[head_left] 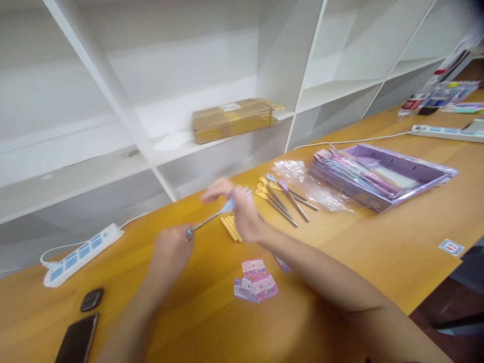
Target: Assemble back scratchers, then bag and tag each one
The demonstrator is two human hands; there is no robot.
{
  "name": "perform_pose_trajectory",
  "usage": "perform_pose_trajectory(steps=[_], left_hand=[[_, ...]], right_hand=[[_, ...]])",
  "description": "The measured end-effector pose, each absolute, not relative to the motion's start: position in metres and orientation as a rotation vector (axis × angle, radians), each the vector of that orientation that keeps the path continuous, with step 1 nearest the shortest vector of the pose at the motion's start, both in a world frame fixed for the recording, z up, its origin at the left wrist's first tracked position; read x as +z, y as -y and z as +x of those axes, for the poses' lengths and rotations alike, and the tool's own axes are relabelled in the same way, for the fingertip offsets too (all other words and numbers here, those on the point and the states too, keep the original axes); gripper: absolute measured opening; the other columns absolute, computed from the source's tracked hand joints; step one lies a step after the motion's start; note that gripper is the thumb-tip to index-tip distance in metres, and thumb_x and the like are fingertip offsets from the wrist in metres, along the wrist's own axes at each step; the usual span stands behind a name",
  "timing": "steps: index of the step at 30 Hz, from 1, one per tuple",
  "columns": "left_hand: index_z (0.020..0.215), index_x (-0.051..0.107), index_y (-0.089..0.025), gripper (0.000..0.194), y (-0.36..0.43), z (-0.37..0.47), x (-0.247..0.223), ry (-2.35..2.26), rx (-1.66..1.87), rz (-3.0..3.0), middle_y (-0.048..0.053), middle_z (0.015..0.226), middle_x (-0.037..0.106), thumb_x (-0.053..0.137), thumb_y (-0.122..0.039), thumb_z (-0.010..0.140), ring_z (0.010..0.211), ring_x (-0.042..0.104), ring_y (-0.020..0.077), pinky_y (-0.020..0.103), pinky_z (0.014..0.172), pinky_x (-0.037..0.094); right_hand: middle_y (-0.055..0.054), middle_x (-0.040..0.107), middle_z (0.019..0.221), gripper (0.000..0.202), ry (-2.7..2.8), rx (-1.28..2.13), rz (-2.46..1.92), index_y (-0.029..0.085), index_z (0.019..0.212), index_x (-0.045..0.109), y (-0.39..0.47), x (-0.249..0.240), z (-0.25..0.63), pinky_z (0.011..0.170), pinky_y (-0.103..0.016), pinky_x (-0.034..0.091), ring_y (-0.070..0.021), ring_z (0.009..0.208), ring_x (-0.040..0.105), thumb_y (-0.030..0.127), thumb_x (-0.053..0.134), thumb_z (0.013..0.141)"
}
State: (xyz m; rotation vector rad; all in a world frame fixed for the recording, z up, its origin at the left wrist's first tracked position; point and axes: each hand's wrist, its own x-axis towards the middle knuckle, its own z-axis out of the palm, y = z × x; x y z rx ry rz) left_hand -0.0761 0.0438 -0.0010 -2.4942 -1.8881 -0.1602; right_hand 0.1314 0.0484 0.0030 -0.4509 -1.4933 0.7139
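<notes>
My left hand (173, 252) is closed round the handle end of a back scratcher with a thin metal rod (207, 220). Its light blue, hand-shaped head (228, 205) lies against the palm of my right hand (242, 214). The right fingers stretch out to the left, loosely curved and not wrapped round it; motion blurs them a little. Just under that hand are several yellow sticks (230, 228). To the right lie several more back scratchers (278, 201) with yellow, blue and purple heads. Small pink and purple printed cards (259, 283) are in front.
A purple box (385, 201) holds wrapped pink and blue items, beside crumpled clear plastic (321, 189). On the left are a power strip (83, 254), a black case (92, 300) and a phone (77, 340). A taped parcel (232, 121) rests on the white shelf; bottles (419, 98) stand far right.
</notes>
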Motion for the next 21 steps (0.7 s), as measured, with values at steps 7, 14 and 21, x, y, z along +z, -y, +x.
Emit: perform_pose_trajectory(steps=[7, 14, 21], left_hand=[[0.062, 0.051, -0.02, 0.031, -0.03, -0.072, -0.011, 1.907, -0.234, -2.58, 0.003, 0.058, 0.054, 0.049, -0.018, 0.092, 0.053, 0.049, 0.0146, 0.029, 0.057, 0.028], [0.057, 0.039, -0.021, 0.039, -0.022, -0.068, -0.004, 1.952, -0.282, -2.665, 0.0, 0.053, 0.044, 0.044, -0.021, 0.096, 0.05, 0.046, 0.0136, 0.028, 0.055, 0.029], [0.06, 0.044, -0.022, 0.036, -0.018, -0.071, -0.003, 1.938, -0.289, -2.689, 0.0, 0.053, 0.043, 0.045, -0.022, 0.096, 0.05, 0.049, 0.0148, 0.029, 0.054, 0.027]], right_hand=[[-0.009, 0.065, 0.092, 0.06, 1.58, 0.989, -0.312, 0.018, 0.101, 0.064, -0.019, -0.015, 0.101, 0.087, -0.039, 0.053, -0.0194, 0.089, 0.063, 0.06, 0.022, 0.11], [-0.008, 0.067, 0.08, 0.062, 1.587, 0.935, -0.281, 0.018, 0.096, 0.063, -0.021, -0.014, 0.105, 0.079, -0.036, 0.051, -0.0185, 0.08, 0.062, 0.06, 0.02, 0.11], [-0.009, 0.068, 0.082, 0.061, 1.639, 0.929, -0.308, 0.018, 0.093, 0.061, -0.019, -0.011, 0.107, 0.08, -0.036, 0.049, -0.0184, 0.081, 0.062, 0.058, 0.019, 0.111]])
